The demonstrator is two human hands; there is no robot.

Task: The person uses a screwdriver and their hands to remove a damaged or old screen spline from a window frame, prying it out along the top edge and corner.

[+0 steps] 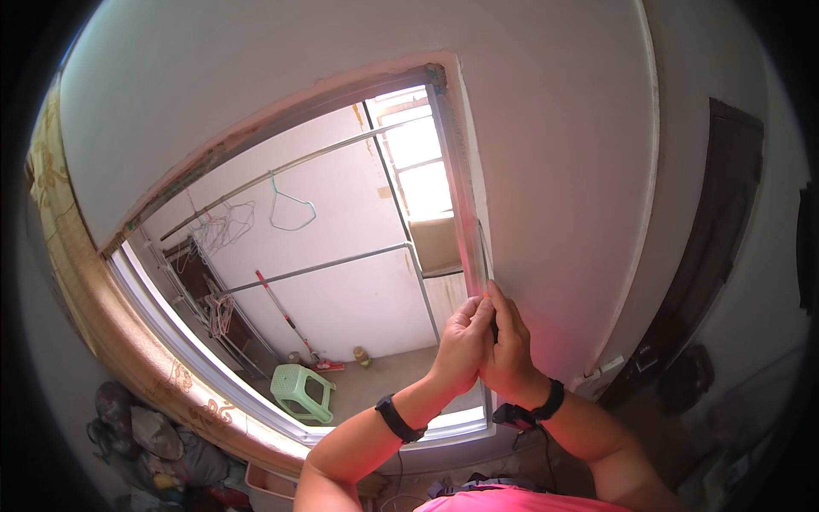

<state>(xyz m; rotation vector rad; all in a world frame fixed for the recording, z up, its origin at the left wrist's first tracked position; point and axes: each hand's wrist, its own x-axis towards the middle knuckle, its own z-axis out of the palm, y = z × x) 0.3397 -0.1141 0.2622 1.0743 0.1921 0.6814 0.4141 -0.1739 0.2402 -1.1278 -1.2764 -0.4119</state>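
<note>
My left hand [465, 341] and my right hand [508, 341] are pressed together at the right side of the window opening, beside its pinkish frame [461, 196]. Their fingers are closed round a slim, dark item with an orange bit showing at the fingertips [487, 295]; most of it is hidden, so I cannot make out what it is. A thin strip [482, 247] runs upright along the frame just above my fingers.
Through the opening are hangers [290, 220] on a rail, a red-handled mop [281, 307] and a green plastic stool [299, 388]. A curtain [85, 299] and piled bags [158, 435] are at left. A dark door [717, 213] stands at right.
</note>
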